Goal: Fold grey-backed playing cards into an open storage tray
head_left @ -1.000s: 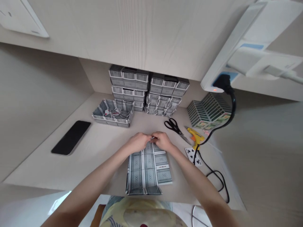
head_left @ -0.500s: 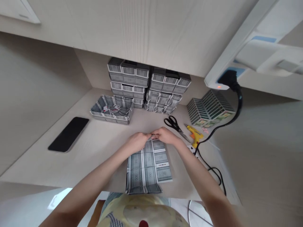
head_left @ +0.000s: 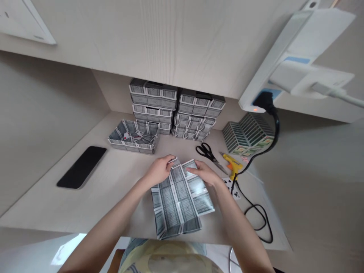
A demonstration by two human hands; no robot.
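Note:
A partly folded box made of joined playing cards [head_left: 182, 197], backs showing, lies at the table's front edge. Its left and near sides stand up. My left hand [head_left: 159, 169] is closed on its far edge, thumb and fingers pinching a card flap there. On the right, a strip of joined cards [head_left: 203, 203] sits at an angle to the rest, catching the light. My right hand [head_left: 207, 173] grips the far end of this strip, thumb on top and the other fingers partly hidden beneath.
Black-handled scissors [head_left: 209, 153] and a yellow glue gun [head_left: 233, 163] lie to the right, with a loose card [head_left: 234, 189] and a black cable [head_left: 265, 227]. Stacked card boxes [head_left: 153, 94], an open card box [head_left: 133, 142] and a striped box [head_left: 244, 136] stand behind. A phone [head_left: 82, 167] lies left.
My hands, together at the far edge before, have moved apart. The right-hand strip has tilted and swung outward, and the box has turned slightly. The camera view has shifted a little.

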